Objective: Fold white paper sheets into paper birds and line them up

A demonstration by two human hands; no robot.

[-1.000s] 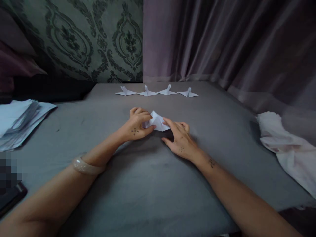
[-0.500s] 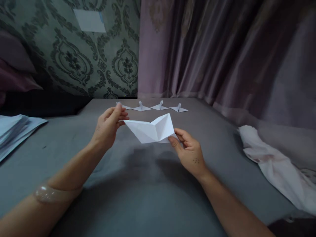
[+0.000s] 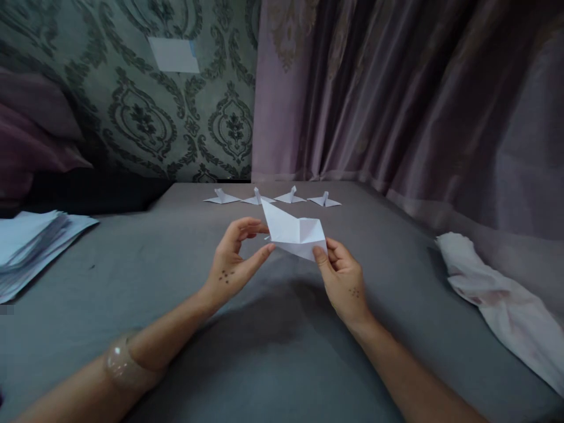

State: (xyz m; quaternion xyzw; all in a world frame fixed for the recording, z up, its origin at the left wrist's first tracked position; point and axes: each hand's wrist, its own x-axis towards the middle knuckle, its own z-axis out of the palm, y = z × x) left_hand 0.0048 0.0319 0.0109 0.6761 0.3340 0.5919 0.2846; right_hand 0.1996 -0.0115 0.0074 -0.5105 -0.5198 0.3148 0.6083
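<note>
Four winged white paper figures (image 3: pixel 291 198) stand folded far off, while nearer a creased white paper sheet (image 3: pixel 285 226), finger-pinched by the right hand (image 3: pixel 346 285) beside the left hand (image 3: pixel 231 267), its fingers parted, looks only partly folded.

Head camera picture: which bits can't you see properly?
In the head view:
Folded paper: its far side, facing away.
Right hand: some fingers, behind the paper.
Left hand: whether its fingers touch the paper; the corner there is too small.
Second paper figure from the left: a bit, behind the folded paper's tip.
Paper stack: its left part, cut off by the left edge.
White cloth: its near end, cut off by the right edge.
</note>
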